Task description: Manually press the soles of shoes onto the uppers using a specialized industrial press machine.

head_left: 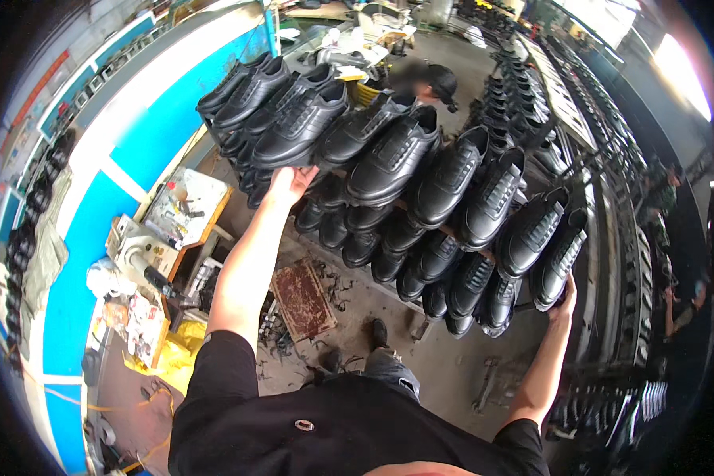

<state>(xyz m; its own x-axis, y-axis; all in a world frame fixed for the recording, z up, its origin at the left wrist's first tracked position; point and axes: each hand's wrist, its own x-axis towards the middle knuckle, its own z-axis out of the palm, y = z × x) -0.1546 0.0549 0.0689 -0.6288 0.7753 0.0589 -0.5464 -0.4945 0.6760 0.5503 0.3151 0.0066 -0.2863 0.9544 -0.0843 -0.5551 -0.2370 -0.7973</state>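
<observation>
A rack (444,230) stands across in front of me, with a top row of black leather lace-up shoes (393,163) and more rows of the same shoes (436,258) below, toes toward me. My left hand (292,181) is palm up at the rack's near edge, under the toe of a top-row shoe (301,123); its fingers are partly hidden there. At the rack's right end my right hand (563,303) is closed around the edge beside the toe of the last shoe (559,258), fingertips hidden behind it.
A worktable with a machine (143,250) and a yellow bag (184,349) stands at left, by a blue and white partition (163,103). A reddish-brown board (303,300) lies on the littered floor. Behind the rack is a person in a dark cap (440,82). Long shoe racks (603,182) run along the right.
</observation>
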